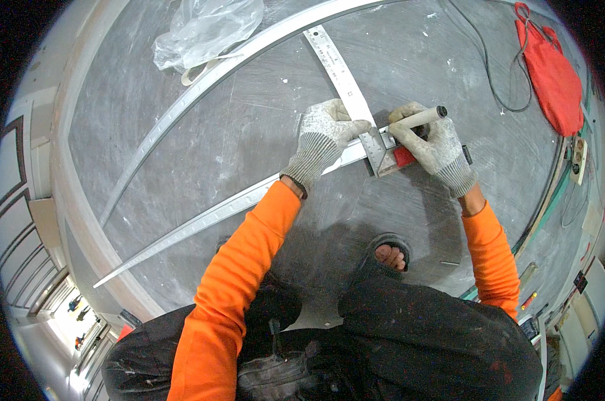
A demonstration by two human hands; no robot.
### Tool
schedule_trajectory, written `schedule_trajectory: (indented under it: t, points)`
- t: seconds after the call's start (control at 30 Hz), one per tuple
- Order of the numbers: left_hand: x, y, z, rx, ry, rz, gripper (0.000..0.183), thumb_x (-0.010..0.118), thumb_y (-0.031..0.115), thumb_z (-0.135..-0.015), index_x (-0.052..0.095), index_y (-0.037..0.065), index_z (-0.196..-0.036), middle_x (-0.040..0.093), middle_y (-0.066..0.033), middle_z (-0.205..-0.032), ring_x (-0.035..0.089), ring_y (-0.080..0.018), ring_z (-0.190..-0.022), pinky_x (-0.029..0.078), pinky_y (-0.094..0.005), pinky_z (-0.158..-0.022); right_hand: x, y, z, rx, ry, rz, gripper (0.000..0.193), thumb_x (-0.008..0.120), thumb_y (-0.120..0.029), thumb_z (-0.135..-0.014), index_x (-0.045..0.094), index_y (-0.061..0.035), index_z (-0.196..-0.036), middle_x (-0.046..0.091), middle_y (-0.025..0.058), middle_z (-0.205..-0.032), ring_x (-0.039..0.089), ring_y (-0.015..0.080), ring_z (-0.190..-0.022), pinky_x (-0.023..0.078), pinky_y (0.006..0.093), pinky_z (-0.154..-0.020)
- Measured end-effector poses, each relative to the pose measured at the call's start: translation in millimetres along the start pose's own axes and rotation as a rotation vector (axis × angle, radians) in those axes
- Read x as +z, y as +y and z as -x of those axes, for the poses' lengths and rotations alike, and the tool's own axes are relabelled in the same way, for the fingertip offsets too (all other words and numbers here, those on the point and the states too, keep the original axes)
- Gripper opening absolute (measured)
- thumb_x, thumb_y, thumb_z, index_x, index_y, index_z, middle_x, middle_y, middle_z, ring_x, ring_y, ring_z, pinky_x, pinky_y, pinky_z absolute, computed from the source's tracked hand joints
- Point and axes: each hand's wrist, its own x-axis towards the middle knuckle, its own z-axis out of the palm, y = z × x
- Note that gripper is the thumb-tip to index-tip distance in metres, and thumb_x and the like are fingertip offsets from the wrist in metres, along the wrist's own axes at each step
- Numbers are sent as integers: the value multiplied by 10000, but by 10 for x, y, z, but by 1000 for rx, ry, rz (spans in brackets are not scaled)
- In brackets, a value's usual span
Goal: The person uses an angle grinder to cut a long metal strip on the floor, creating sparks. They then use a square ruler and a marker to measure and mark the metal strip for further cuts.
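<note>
My left hand [324, 136], in a grey-white knit glove, is closed on a metal square [336, 67]. The thumb and fingers pinch its graduated blade, which points away from me. Its lower end lies across the end of a long light metal profile [215, 215]. Just right of the square, my right hand [434, 146], gloved too, is closed around a pale, dark-ended marker [422, 117]. The marker's tip is hidden by the fingers. Beneath that hand, a red piece [404, 157] shows beside the profile's end, too covered to identify.
A second long metal profile [162, 127] crosses the grey floor farther off, by a clear plastic bag [209, 30]. At right lie a red cloth bag [549, 77], a dark cable [489, 73] and a white power strip [578, 160]. My sandalled foot [389, 256] is close below the profile.
</note>
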Motion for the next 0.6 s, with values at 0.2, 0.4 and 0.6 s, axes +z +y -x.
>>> schedule_trajectory:
  t: [0.2, 0.4, 0.6]
  points:
    - [28, 9, 9, 32, 28, -27, 306, 824, 120, -878, 730, -34, -1125, 789, -120, -974, 751, -160, -896, 593, -309, -809, -58, 148, 142, -272, 69, 352, 360, 731, -260, -967, 708, -89, -1282, 721, 155, -1197, 680, 324, -1184, 521, 418, -1026]
    - [16, -56, -20, 45, 45, -125, 366, 844, 194, -873, 731, -28, -1142, 793, -109, -972, 743, -153, -890, 583, -311, -808, -47, 279, 436, -369, -55, 613, 352, 719, -249, -897, 670, -161, -1234, 643, 151, -1299, 583, 386, -1287, 427, 483, -1136]
    - [88, -25, 50, 61, 86, -264, 454, 810, 274, -911, 690, -29, -1228, 782, -124, -1045, 732, -177, -936, 577, -339, -838, -48, 393, 517, -433, -36, 762, 402, 735, -280, -810, 671, -161, -1188, 649, 140, -1319, 608, 356, -1252, 448, 486, -1096]
